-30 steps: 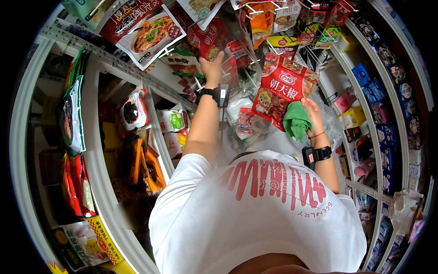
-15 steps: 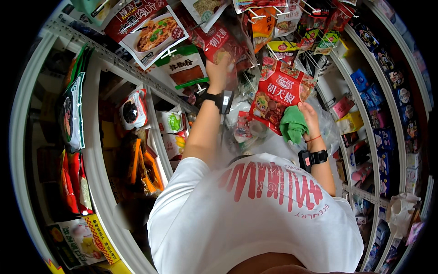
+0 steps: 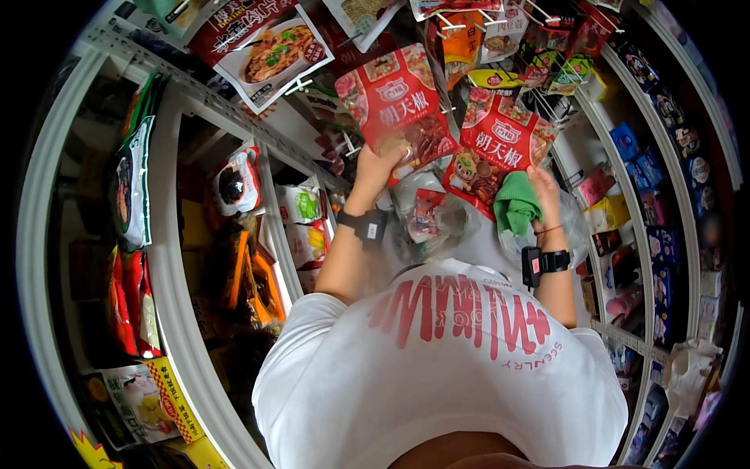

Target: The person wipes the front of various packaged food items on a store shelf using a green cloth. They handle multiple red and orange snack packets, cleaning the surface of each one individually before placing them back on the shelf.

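In my left hand (image 3: 380,168) is a red packet of dried chilies (image 3: 394,98), gripped by its lower edge and held up in front of the hanging goods. A second, matching chili packet (image 3: 500,144) is in my right hand (image 3: 544,187), which also holds a crumpled green cloth (image 3: 517,205) against the packet's lower right corner. The two packets are side by side, their near edges almost touching or slightly overlapping. Below them sits a clear plastic bag (image 3: 430,223) with something red and white inside.
Pouches hang on white hooks ahead, among them a large pouch with a picture of food (image 3: 269,55) and an orange packet (image 3: 461,39). White metal shelving (image 3: 168,250) with packaged goods runs along the left. More shelves with blue packs (image 3: 662,250) stand at the right.
My left hand has drawn its chili packet away from the hanging goods, toward me and beside the other packet. My right hand, with packet and cloth, has shifted slightly right.
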Motion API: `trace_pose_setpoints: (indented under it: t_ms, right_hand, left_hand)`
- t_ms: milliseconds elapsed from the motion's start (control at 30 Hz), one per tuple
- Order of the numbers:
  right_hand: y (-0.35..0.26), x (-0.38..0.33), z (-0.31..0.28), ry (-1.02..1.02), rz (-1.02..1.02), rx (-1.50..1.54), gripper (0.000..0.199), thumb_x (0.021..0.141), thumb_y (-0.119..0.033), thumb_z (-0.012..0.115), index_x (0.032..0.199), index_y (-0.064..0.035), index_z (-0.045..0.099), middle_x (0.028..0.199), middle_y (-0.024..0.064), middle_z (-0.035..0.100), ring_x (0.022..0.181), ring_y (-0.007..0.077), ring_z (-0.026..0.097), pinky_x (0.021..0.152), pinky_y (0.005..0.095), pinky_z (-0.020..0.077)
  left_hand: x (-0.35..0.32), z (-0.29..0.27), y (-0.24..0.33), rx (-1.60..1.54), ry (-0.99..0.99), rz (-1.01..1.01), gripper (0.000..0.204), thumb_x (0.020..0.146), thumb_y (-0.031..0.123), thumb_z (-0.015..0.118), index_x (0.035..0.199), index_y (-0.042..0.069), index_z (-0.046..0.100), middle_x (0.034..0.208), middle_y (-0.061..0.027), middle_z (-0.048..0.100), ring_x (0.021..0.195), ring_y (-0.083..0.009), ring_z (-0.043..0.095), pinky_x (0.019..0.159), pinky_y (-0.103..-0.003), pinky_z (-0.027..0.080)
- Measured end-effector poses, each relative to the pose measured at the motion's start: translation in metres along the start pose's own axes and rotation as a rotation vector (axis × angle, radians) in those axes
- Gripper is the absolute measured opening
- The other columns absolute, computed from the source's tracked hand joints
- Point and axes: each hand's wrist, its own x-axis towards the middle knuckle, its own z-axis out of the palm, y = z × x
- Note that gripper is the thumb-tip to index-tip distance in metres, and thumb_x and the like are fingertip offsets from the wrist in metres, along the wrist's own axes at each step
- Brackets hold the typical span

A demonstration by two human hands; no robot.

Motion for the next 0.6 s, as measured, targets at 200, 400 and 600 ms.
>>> trace_pose_setpoints:
  t_ms: [200,400,600]
  right_hand:
    - [-0.004,0.019,-0.042,0.206,-0.141,-0.07,0.019,0.09,-0.021,0.063,0.097,-0.004,0.065,0.083,-0.0001,0.064,0.072,0.0079,0.058,0.065,0.022,0.0457]
    - [0.007,0.023,-0.054,0.157,-0.16,-0.12,0.018,0.091,-0.021,0.062,0.1,-0.0049,0.063,0.083,0.0002,0.065,0.07,0.0083,0.06,0.063,0.0218,0.0474]
    - [0.016,-0.001,-0.017,-0.044,0.067,-0.01,0.019,0.091,-0.019,0.06,0.105,-0.0062,0.061,0.091,0.0011,0.064,0.077,0.0101,0.061,0.068,0.0246,0.0501]
  left_hand:
    - [-0.019,-0.012,-0.019,-0.092,-0.096,-0.155,0.031,0.083,0.007,0.064,0.111,0.002,0.053,0.102,-0.0049,0.06,0.09,-0.015,0.061,0.082,-0.031,0.051]
    - [-0.02,0.019,-0.018,-0.275,-0.206,-0.295,0.024,0.085,0.017,0.064,0.104,0.005,0.057,0.092,-0.0002,0.06,0.083,-0.0104,0.059,0.075,-0.025,0.049]
    - [-0.017,0.036,-0.022,-0.228,-0.41,-0.495,0.034,0.087,0.025,0.062,0.113,0.005,0.054,0.101,-0.0046,0.063,0.086,-0.0153,0.064,0.076,-0.031,0.054]
